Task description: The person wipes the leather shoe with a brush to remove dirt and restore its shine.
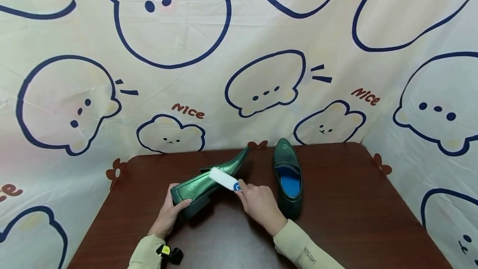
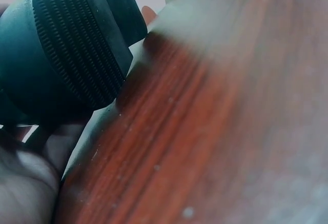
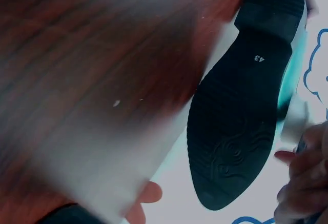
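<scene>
A shiny green loafer is held tilted on its side above the table, its toe pointing to the far right. My left hand grips it round the heel, thumb on the near side. In the right wrist view its dark sole shows, marked 43. My right hand holds a white oblong tool with a round blue mark near the fingers. The tool's far end lies against the loafer's upper; its working face is hidden. In the left wrist view the ridged heel is close up.
The matching green loafer with a blue insole stands upright on the brown table, just right of my right hand. A pale cloth with cartoon outlines hangs behind the table and at both sides.
</scene>
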Available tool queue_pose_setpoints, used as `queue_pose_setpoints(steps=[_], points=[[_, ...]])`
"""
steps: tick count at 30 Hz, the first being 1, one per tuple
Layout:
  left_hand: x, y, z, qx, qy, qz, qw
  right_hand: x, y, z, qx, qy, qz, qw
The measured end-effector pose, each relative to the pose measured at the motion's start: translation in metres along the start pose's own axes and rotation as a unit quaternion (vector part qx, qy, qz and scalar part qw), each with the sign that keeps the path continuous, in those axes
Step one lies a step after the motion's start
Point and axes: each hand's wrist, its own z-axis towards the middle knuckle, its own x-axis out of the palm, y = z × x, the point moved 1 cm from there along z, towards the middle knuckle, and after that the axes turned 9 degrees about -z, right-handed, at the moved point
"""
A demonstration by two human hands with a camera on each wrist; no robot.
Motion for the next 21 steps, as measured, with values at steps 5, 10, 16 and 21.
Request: queue_pose_setpoints(steps=[5,10,16,21], points=[[0.0,0.0,0.001,0.003,0.007,-0.008,0.9999,-0.002,-0.012,0.002,0.091,-0.012,-0.014,0.9957],[-0.001,-0.001,0.0,-0.003,0.004,0.0,1.0,-0.006,-0.018,0.005,0.127,-0.001,-0.012,0.9918],[-0.001,0.0,0.0,0.001,0.003,0.003,1.0,-0.008,-0.02,0.006,0.125,0.005,-0.001,0.9922],[0.0,-0.001,0.001,0.002,0.002,-0.001,1.0,-0.012,-0.019,0.007,0.122,0.019,0.019,0.9922]])
